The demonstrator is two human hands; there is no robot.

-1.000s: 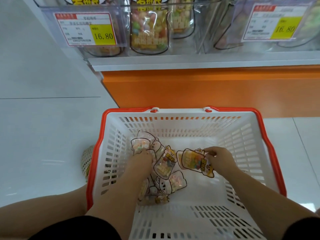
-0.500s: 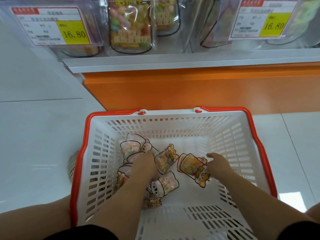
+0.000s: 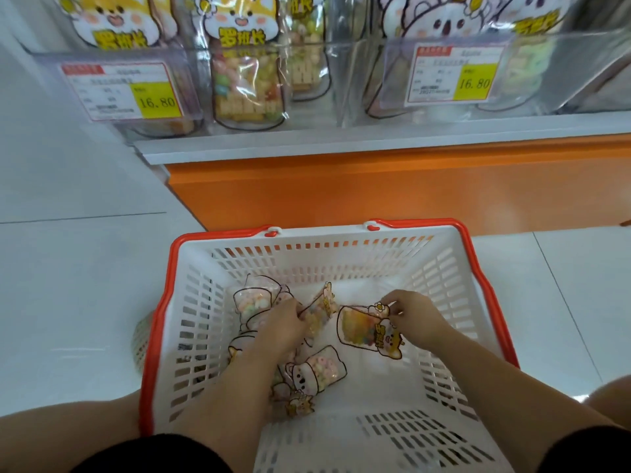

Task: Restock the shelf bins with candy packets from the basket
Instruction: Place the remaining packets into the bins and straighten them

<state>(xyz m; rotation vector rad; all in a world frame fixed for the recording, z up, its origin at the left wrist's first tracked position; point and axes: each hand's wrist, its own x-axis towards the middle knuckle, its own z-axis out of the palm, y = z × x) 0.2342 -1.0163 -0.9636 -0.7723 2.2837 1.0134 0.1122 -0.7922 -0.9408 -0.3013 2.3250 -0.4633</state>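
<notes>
On the white tiled floor (image 3: 68, 285), just before an orange shelf base (image 3: 375, 189), stands a white slotted basket (image 3: 324, 254) with an orange rim, viewed from above. Candy packets lie on the left half of the basket floor: a pastel-filled packet (image 3: 254, 298) toward the far left corner, a second pastel packet (image 3: 321, 368) nearer the middle, and others partly hidden beneath the left forearm (image 3: 232, 387). Left hand (image 3: 283, 327): reaching into this heap, fingers curled round the edge of a tilted packet (image 3: 319, 310), which stands on its side at the fingertips; motion blur obscures the exact grip. Right hand (image 3: 415, 314): toward the right wall of the basket, thumb and fingers pinching the printed cartoon header of a yellow-filled packet (image 3: 362, 327), whose clear body points toward the left hand. The two held packets lie just beside one another, near the middle of the basket floor. Above, on a grey shelf (image 3: 375, 141), clear shelf bins (image 3: 563, 63) hold upright cartoon-printed packets; yellow price labels (image 3: 155, 100) reading 16.80 are fixed to the bin fronts. Dark shorts (image 3: 153, 454) appear at the lower edge of the view.
</notes>
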